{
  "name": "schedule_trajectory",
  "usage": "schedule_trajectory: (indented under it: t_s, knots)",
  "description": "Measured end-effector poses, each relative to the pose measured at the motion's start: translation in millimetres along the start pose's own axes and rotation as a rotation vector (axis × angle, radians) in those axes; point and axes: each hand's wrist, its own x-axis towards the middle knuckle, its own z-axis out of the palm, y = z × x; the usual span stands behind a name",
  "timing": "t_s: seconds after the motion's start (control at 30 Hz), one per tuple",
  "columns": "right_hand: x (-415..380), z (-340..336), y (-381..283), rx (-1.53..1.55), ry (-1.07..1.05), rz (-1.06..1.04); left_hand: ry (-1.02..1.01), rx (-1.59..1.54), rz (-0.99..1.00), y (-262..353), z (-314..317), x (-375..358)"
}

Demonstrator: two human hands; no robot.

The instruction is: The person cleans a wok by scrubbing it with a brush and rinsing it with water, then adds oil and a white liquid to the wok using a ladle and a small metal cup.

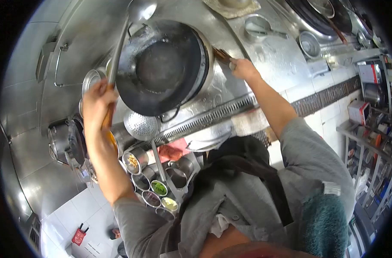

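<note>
My left hand (pixel 99 105), slightly blurred, is wrapped round the wooden handle of a long metal ladle (pixel 118 51). The ladle's bowl is up past the far rim of a large black wok (pixel 161 66). The wok looks bare inside, with a wet sheen and a loop handle on its near side. To the right of the wok, my right hand (pixel 244 69) is closed on a brown bristled brush (pixel 222 54), its tip pointing at the wok's outer side. A perforated skimmer (pixel 141 125) lies below the wok, its handle running towards me.
Several small metal cups stand near my left arm, including chopped greens (pixel 159 188) and pale nuts (pixel 131 161). A slotted drain (pixel 213 118) runs along the steel counter. A small pan (pixel 257 26) sits at upper right, and shelving (pixel 368 150) stands at far right.
</note>
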Motion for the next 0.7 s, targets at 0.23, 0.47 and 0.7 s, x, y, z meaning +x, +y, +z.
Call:
schedule_trajectory:
  t_s: [0.23, 0.47, 0.7]
  knots:
    - [-166, 12, 1, -0.069, -0.297, -0.196, -0.169, 0.699, 0.414, 17, 136, 19]
    - [-191, -41, 38, -0.127, -0.019, -0.005, -0.294, 0.718, 0.42, -17, 231, -55]
    - [-220, 76, -14, -0.062, 0.098, 0.102, -0.315, 0.423, 0.308, -46, 296, -96]
